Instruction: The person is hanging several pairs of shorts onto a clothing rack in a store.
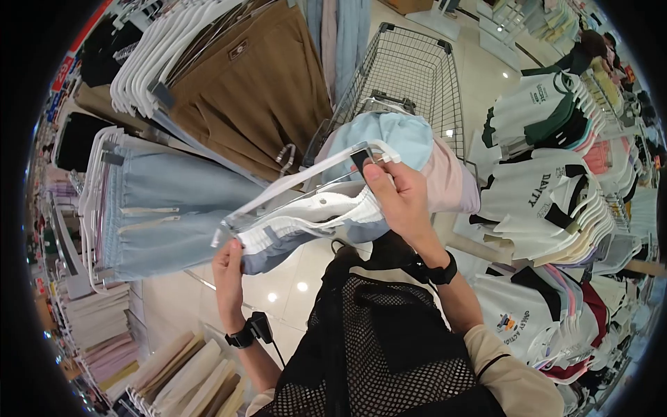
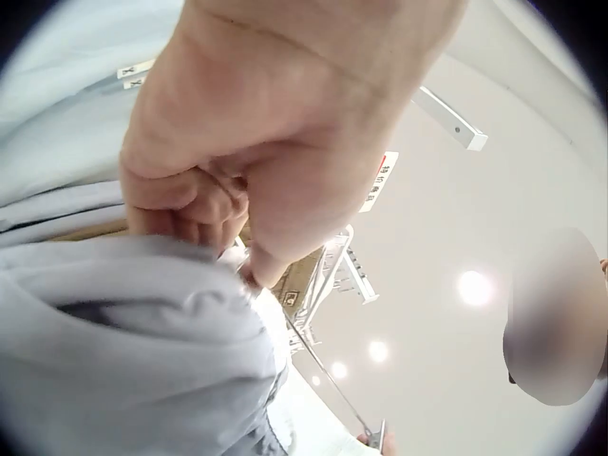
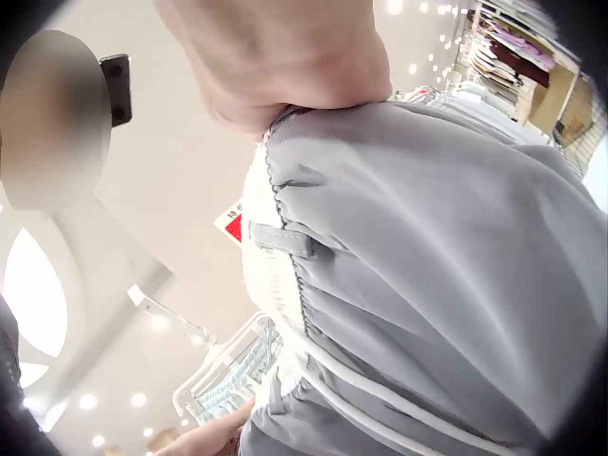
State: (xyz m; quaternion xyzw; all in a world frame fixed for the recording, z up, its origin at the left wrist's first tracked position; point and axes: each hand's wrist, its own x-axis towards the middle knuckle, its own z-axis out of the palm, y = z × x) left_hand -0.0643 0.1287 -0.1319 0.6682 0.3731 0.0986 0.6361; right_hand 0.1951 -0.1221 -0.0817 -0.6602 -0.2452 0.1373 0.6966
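Grey-blue pants (image 1: 278,251) with a white-lined elastic waistband hang from a white clip hanger (image 1: 288,182), held in front of the body. At the left end of the waistband, my left hand (image 1: 228,271) pinches the edge by the hanger's clip. My right hand (image 1: 401,198) grips the other end, its thumb at the hanger's dark clip tag (image 1: 361,157). In the right wrist view, white drawstrings (image 3: 380,408) trail over the grey cloth (image 3: 427,228). The left wrist view has the left hand's fingertips (image 2: 256,271) right at the waistband.
A wire shopping cart (image 1: 417,62) stands ahead, with light blue (image 1: 396,135) and pink garments (image 1: 445,177) at its near end. Brown pants (image 1: 250,90) and light blue pants (image 1: 174,208) hang on the left. Printed shirts (image 1: 535,187) hang on the right.
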